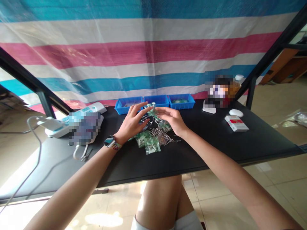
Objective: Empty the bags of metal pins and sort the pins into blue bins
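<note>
My right hand (176, 121) has its fingertips closed on a small green-tinted plastic packet (151, 108) in front of the middle blue bin. Beside it, my left hand (131, 123) is open, its fingers spread and its fingertips near the same packet. Below both hands lies a loose pile of thin metal pins (159, 131) that look like pop rivets. More green-tinted packets (153, 147) with silvery pieces inside lie at the pile's front. A band and a watch (110, 141) are on my left wrist.
Three blue bins stand along the back: left (122, 110), middle (161, 101) and right (188, 104), the right one holding green packets. A power strip (98, 108) with cables lies at left. A small carton (237, 124) and a white rounded case (236, 113) sit at right.
</note>
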